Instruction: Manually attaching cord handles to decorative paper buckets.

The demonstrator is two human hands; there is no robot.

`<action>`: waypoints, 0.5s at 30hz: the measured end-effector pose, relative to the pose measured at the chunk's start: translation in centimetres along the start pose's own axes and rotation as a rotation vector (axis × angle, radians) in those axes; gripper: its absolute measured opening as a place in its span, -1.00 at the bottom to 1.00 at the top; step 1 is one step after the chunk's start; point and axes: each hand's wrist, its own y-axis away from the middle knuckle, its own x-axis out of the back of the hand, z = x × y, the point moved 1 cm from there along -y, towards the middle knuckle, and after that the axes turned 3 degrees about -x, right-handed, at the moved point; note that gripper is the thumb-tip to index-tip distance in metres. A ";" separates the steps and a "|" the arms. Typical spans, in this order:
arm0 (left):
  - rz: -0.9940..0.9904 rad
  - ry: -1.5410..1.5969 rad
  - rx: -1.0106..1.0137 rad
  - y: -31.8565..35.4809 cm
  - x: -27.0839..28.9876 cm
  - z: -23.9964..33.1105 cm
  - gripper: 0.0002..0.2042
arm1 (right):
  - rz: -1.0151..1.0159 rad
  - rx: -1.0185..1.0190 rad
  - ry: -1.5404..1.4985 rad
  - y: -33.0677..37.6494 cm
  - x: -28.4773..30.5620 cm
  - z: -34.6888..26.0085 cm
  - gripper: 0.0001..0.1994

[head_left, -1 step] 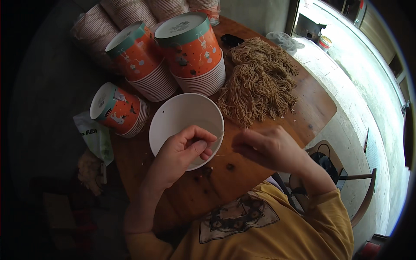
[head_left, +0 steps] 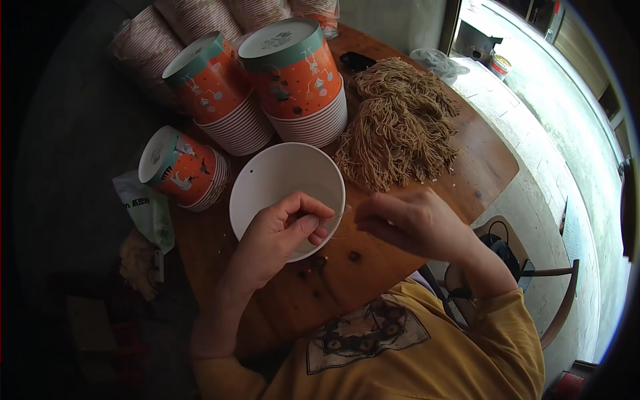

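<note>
Over the near rim of a white paper tub (head_left: 270, 180), my left hand (head_left: 283, 230) is closed, its thumb pressed to the curled fingers. Just right of the tub, my right hand (head_left: 417, 227) is also closed, with its fingertips bunched and turned toward the left hand. A faint pale line, thin as a thread, shows in the narrow gap between the hands; what either hand pinches is too small to make out. Beyond the right hand lies a heap of thin tan knotted cords (head_left: 400, 127) on the wooden table (head_left: 483, 160).
Upside-down stacks of orange-and-green paper tubs (head_left: 293, 73) stand behind the white tub, with a smaller stack (head_left: 183, 167) at left. Wrapped tub stacks (head_left: 193, 23) lie at the back. A clear plastic bag (head_left: 437, 63) sits at the far edge; a wooden chair (head_left: 560, 303) stands right.
My right hand has shifted very slightly; the left hand and the tub look the same.
</note>
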 end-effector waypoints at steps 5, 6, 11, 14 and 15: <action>0.024 0.063 0.024 -0.1 -0.4 0.3 -0.85 | 0.077 0.133 -0.160 -2.4 0.9 -0.8 -0.91; 0.026 0.082 0.040 -0.2 -0.7 0.5 -0.85 | 0.078 0.132 -0.160 -2.8 0.9 -0.8 -0.91; 0.023 0.026 0.043 -0.1 -0.4 0.1 -0.88 | 0.100 0.212 -0.212 -4.5 0.6 -0.3 -0.91; -0.002 -0.022 0.058 -0.3 -0.5 0.2 -0.89 | 0.089 0.217 -0.218 -5.0 0.4 0.3 -0.91; 0.006 -0.002 0.074 -0.4 -0.7 0.2 -0.90 | 0.089 0.216 -0.217 -5.2 0.5 0.4 -0.91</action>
